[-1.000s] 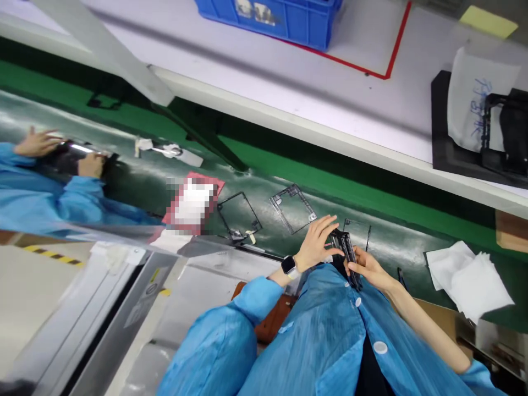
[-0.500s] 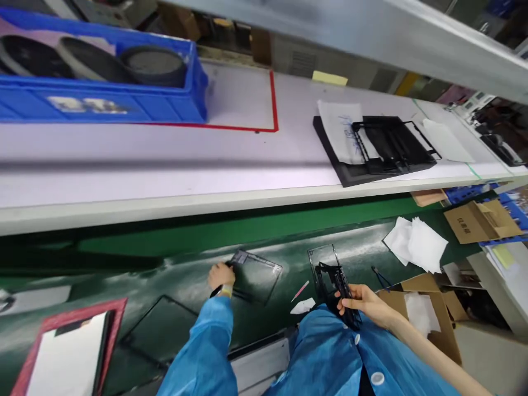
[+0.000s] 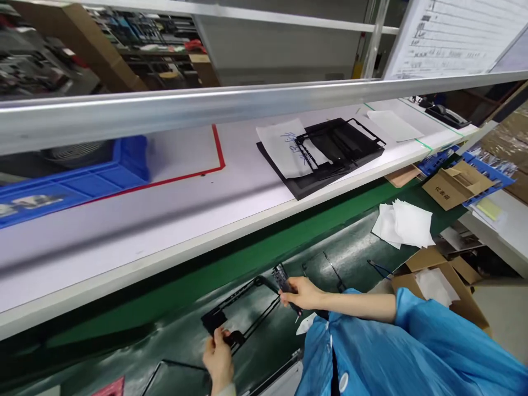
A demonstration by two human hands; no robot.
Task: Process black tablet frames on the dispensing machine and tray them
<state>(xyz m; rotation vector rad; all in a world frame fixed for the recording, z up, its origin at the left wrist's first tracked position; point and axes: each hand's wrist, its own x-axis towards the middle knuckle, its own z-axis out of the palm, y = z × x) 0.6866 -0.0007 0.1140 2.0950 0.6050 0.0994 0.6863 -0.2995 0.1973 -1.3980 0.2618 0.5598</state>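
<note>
One black rectangular frame (image 3: pixel 213 322) in my left hand (image 3: pixel 218 360), one bundle of slim dark parts (image 3: pixel 281 279) in my right hand (image 3: pixel 304 294).
Left to right along the green counter (image 3: pixel 272 336): one thin frame (image 3: pixel 181 364); the rectangular one over it, my left fingers pinching its near left end, best lightly, lest the rails flex; the bundle, gripped by my right fingers, pieces too tight to count; one pair of pliers (image 3: pixel 379 268); one pile of white sheets (image 3: pixel 412 224).
</note>
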